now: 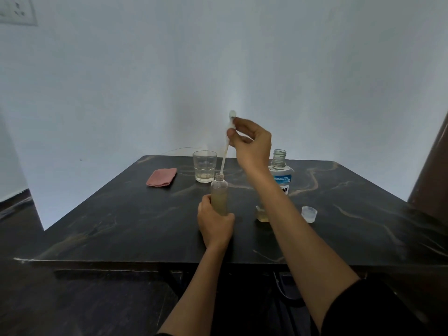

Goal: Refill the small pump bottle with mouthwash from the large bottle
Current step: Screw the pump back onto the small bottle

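A person is sitting at a dark marbled desk (121, 214) against a pale wall, working on a mouthwash refill. The large bottle (279, 174) is standing uncapped toward the back right, partly hidden behind the right forearm, its blue-and-white label showing. A clear tumbler (204, 166) is standing near it at the back centre, a folded pink cloth (162, 177) lying well to its left.

The small pump bottle (219, 196) is standing upright at the middle of the desk, open at the neck and holding pale yellowish liquid to roughly its shoulder. The left hand (214, 224) is closing around its lower half, steadying it. The right hand (252, 144) is pinching the white pump head (231, 122) between fingertips and thumb, with the thin dip tube (224, 158) hanging slantwise, its tip at or just inside the neck; which, the picture is not settling.

A small clear cup (263, 214) holding a little liquid and a translucent cap (309, 213) are resting at the front right.

The bottle is looking light, thin-walled and easily tipped, so gripping low on the body seems wise; squeezing hard could push liquid out. The tube appears slender and flexible, likely dripping, best handled by the rigid pump head.
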